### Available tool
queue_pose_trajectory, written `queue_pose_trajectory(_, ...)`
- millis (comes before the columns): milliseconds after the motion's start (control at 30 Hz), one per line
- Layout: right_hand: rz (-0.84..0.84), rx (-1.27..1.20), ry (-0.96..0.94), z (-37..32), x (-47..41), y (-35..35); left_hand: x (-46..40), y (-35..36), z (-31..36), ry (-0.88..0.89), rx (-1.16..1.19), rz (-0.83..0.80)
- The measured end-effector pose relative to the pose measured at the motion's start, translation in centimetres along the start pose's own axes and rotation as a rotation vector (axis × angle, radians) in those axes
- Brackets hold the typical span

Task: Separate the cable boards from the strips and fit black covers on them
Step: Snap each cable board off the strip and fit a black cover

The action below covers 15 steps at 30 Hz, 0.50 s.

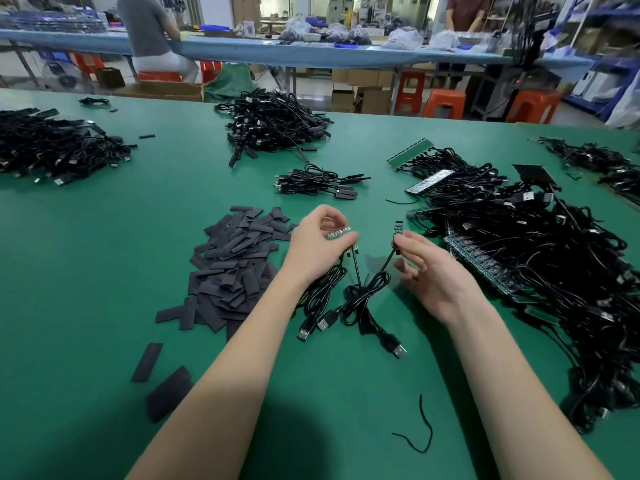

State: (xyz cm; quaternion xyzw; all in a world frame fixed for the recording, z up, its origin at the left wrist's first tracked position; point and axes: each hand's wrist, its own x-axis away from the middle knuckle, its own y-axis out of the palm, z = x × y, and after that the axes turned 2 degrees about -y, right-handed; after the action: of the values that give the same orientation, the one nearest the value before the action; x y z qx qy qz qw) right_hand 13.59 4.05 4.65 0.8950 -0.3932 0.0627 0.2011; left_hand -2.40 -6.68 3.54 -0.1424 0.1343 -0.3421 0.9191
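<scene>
Hands worked above the green worktop (104, 271): the left hand (320, 249) pinched a short strip (341, 233) of boards, while the right hand (427, 271) pinched one separated cable board (398, 230). Black covers (235, 265) lay heaped just left of them, strips with cables (519, 244) piled right.

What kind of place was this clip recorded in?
Most likely a small electronics assembly workshop. A green work table holds heaps of black USB cables, a pile of black covers and strips of circuit boards, with another long bench and orange stools behind.
</scene>
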Motion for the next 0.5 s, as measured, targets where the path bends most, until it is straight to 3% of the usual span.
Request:
queue_pose_trajectory(67, 0.004, 0.008, -0.028, 0.1, -0.2, -0.1, 0.1, 0.6, 0.3, 0.184, -0.327, 0.089)
queue_pose_trajectory(100, 0.002, 0.003, -0.039, 0.2, -0.2, 0.0, 0.3, 0.9, 0.6, 0.239, -0.367, 0.139)
queue_pose_trajectory(200, 0.007, -0.009, -0.075, 0.5, -0.5, 0.4, 1.3, 2.4, 2.0, 0.218, -0.08, 0.151)
queue_pose_trajectory(367, -0.02, 0.016, -0.136, 0.6, -0.7, 0.3, 3.0, 5.0, 1.0, -0.115, 0.418, -0.074)
queue_pose_trajectory(500, 0.017, 0.068, -0.151, 0.2, -0.7, 0.2, 3.2, 4.8, 0.2, -0.135, 0.537, -0.108)
